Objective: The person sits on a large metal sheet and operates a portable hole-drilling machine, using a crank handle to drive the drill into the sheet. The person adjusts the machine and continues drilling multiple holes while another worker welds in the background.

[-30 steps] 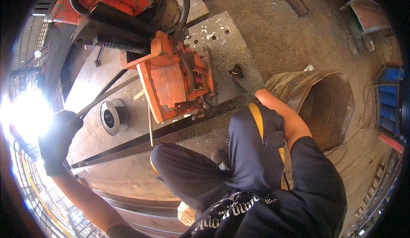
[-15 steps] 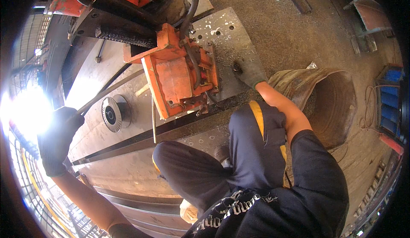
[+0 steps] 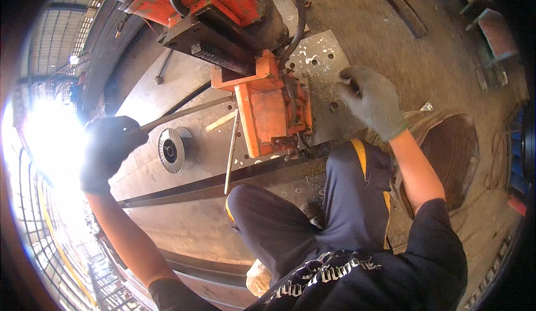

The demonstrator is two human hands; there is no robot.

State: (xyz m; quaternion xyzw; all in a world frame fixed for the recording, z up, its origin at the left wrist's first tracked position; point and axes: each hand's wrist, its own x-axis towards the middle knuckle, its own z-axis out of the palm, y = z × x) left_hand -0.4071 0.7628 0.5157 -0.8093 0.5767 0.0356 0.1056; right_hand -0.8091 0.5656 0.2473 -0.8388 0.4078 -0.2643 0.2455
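My left hand (image 3: 109,149), in a dark glove, is closed around the end of a long metal lever (image 3: 187,112) that runs right to an orange machine (image 3: 271,113). The machine sits on a steel beam (image 3: 184,222) in front of my knees. My right hand (image 3: 373,100), in a grey glove, hovers over a perforated steel plate (image 3: 319,60), just right of the machine. Its fingers are loosely curled and apart, close to a small bolt (image 3: 335,106), and I see nothing in it.
A wire spool (image 3: 170,150) lies on the beam left of the machine, and a thin rod (image 3: 230,155) leans beside it. A brown open sack (image 3: 455,155) stands at my right. Blinding glare (image 3: 50,138) fills the left. Steel frames (image 3: 491,29) lie far right.
My right hand has lifted off my knee and reached forward to the perforated plate. My left hand stays on the lever. My view has dropped closer to the machine.
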